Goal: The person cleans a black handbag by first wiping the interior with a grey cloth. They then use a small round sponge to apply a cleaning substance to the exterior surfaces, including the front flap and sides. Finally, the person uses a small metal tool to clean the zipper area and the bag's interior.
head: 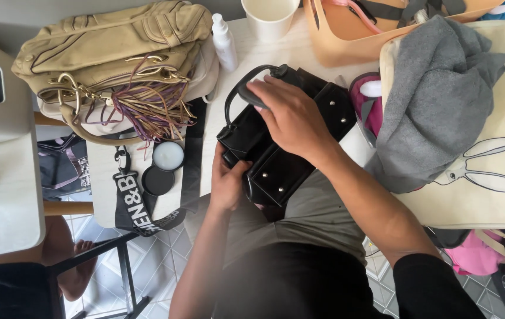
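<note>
A white table [300, 44] is covered with bags: a tan leather handbag [111, 41] with a tassel, a black handbag [282, 159], a cream tote [489, 177], a white spray bottle [224, 41], a paper cup [269, 18] and an open round tin [168, 155].

Soft, even daylight fills the scene, bright on the pale table [300, 44] above the right hand [291, 121] and dim on the tiled floor [146, 260] below the left hand [226, 183]. Shadows are faint, without glare. The forearms nearest the camera blur slightly, and lines bow at the edges
</note>
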